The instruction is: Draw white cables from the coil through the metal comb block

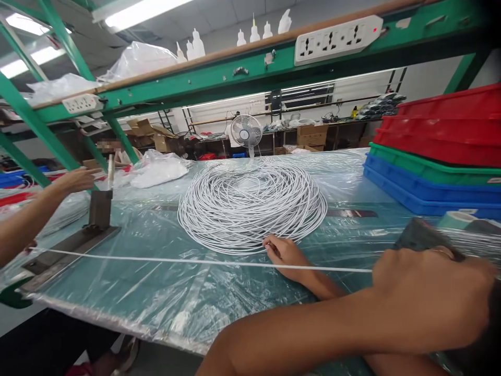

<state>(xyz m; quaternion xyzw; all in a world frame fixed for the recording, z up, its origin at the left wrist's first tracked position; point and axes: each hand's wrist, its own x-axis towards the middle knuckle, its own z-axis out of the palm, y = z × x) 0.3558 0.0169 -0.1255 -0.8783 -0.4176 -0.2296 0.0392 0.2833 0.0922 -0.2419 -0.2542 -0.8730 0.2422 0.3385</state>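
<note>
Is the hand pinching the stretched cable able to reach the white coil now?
Probably yes. The hand sits right at the near edge of the coil, and nothing lies between them; however, its fingers are busy holding the cable.

No text, label, brand or number can be read anywhere. The power strip (338, 39) on the green shelf beam (219, 78) bears only sockets and a red light, and the stacked trays (438, 151) carry no legible marking.
</note>
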